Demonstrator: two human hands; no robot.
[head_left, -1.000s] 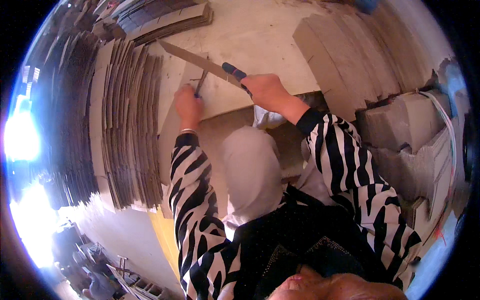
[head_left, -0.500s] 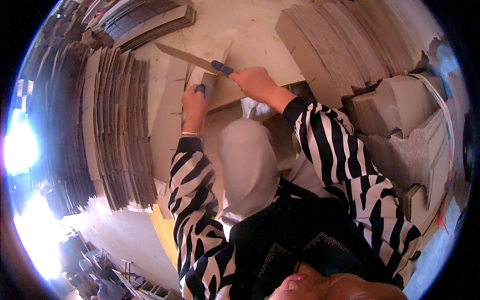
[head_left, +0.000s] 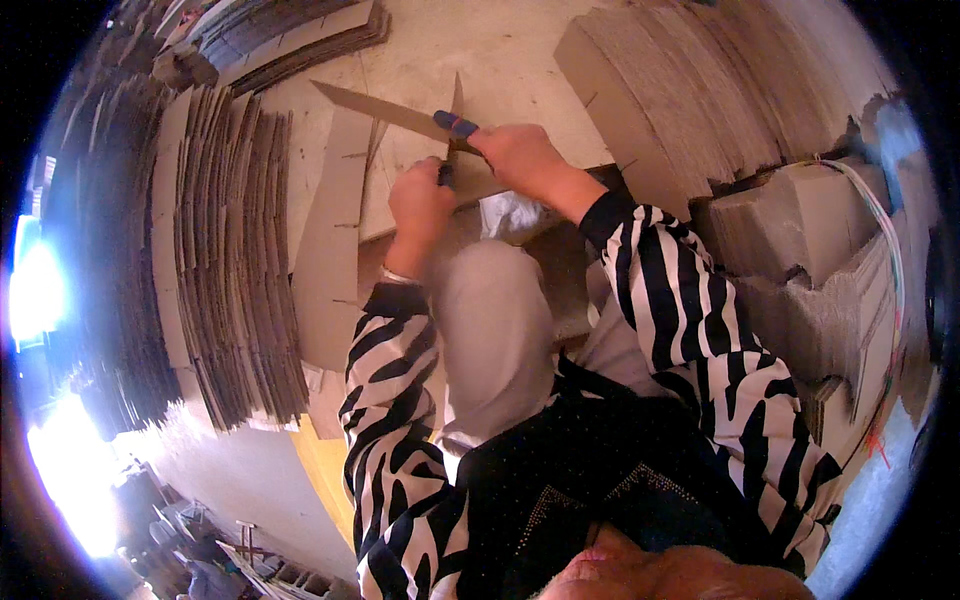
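My right hand (head_left: 525,165) is closed on one end of a long cardboard strip (head_left: 375,108), which slants up to the left. A dark blue cover wraps one of its fingers. Just left of it and a little nearer, my left hand (head_left: 420,205) is closed, with a dark cover on one digit. A second cardboard piece (head_left: 457,98), seen nearly edge-on, crosses the strip and runs down between the hands. My left fingers seem to pinch its lower end, though the grip is partly hidden. Beneath the hands lies a flat cardboard sheet (head_left: 385,200).
Stacked slotted cardboard strips (head_left: 240,260) stand on the left, with a large stack (head_left: 660,90) at the far right. Torn-edged cardboard bundles (head_left: 790,220) sit by my right arm. A white crumpled thing (head_left: 512,215) lies below my right hand. Another pile (head_left: 310,45) is at the far left.
My left hand has moved right and slightly away, closer to my right hand. The cardboard piece by it has turned from face-on to nearly edge-on. My right hand has shifted slightly right.
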